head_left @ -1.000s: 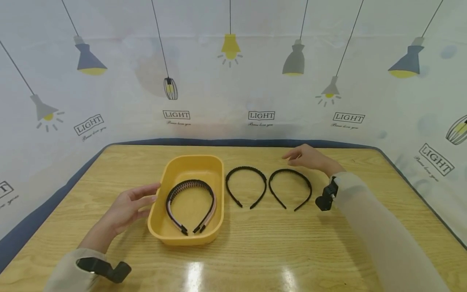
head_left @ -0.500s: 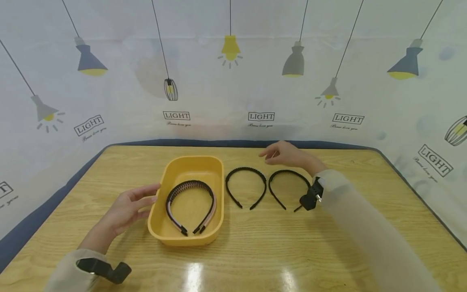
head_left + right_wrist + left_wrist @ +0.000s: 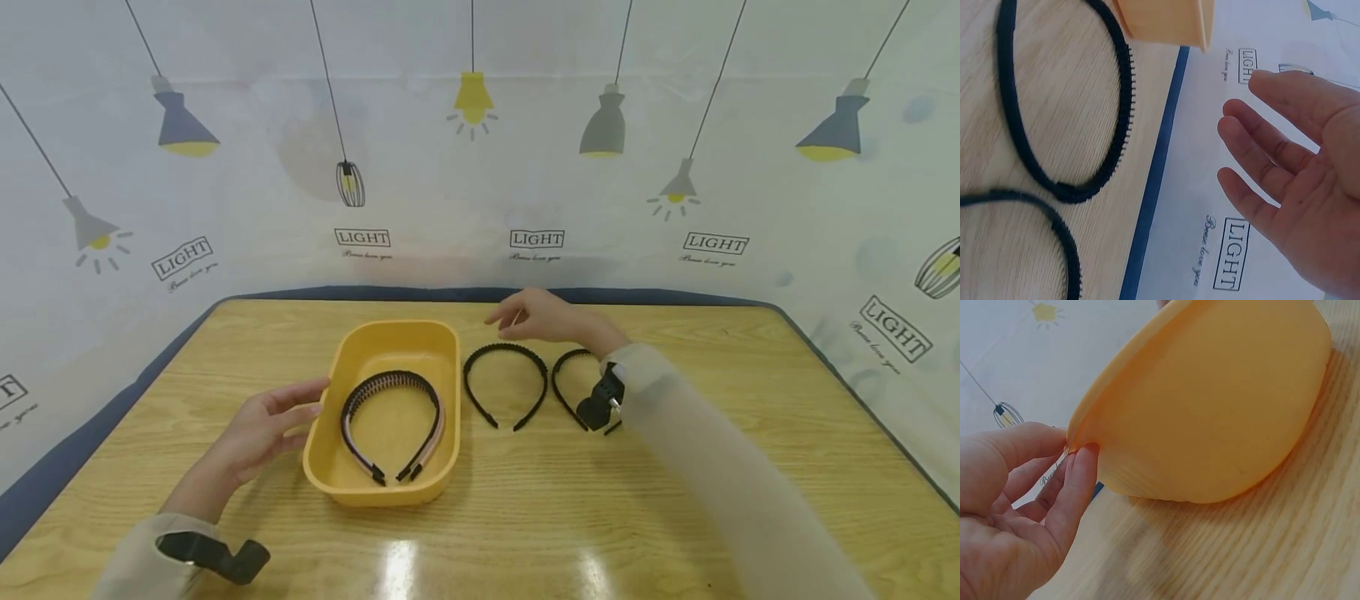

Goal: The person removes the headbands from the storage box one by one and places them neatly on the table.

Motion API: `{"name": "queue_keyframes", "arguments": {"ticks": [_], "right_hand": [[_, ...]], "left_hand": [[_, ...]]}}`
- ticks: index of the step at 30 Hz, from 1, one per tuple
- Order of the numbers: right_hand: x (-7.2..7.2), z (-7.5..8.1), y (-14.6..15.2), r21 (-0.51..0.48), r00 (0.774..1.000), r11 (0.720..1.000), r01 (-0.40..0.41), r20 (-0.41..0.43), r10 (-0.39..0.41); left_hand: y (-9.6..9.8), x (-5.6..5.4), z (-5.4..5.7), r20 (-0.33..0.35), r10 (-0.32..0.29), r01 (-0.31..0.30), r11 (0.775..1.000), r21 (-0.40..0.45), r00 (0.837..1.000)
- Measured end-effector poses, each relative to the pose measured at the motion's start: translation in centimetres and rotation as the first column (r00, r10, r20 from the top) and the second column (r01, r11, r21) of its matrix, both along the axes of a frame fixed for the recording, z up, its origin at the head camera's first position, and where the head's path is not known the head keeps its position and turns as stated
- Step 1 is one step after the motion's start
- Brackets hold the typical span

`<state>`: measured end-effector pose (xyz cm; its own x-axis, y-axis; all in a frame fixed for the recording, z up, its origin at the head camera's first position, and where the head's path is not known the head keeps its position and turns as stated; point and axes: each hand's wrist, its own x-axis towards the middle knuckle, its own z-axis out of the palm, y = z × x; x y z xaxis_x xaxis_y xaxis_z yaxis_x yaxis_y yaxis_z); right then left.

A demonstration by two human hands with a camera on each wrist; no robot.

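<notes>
Wooden tabletop (image 3: 675, 500), glossy, with light glare near front edge. White backdrop cloth (image 3: 525, 167) printed with hanging lamps and "LIGHT" labels.

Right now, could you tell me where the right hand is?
In the head view, the right hand hovers open over the far part of the table, just above the top of the middle black headband, to the right of the yellow bin.

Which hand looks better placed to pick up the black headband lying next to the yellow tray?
Probably the right hand. It hovers open just behind the near black headband, holding nothing. The left hand touches the yellow tray at its far-side rim, so it would have to cross the tray.
</notes>
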<state>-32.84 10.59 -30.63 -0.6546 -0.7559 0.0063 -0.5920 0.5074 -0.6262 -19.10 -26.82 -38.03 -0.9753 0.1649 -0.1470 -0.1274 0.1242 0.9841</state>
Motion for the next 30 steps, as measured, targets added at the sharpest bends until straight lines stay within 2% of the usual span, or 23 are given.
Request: {"name": "queue_keyframes", "arguments": {"ticks": [16,23,30], "right_hand": [[0.8,-0.1,-4.1,-0.004,0.995,0.998,-0.069,0.066,0.069],[1.3,-0.1,-5.9,0.017,0.995,0.996,-0.092,0.038,0.091],[1.6,-0.4,-7.9,0.036,0.990,0.991,-0.131,0.056,0.129]], "left_hand": [[0.2,-0.3,0.1,-0.010,-0.018,0.018,1.000,0.010,1.000],[0.2,-0.5,-0.1,-0.014,-0.024,0.024,1.000,0.011,1.000],[0.0,-0.2,-0.2,-0.005,-0.009,0.009,1.000,-0.013,1.000]]}}
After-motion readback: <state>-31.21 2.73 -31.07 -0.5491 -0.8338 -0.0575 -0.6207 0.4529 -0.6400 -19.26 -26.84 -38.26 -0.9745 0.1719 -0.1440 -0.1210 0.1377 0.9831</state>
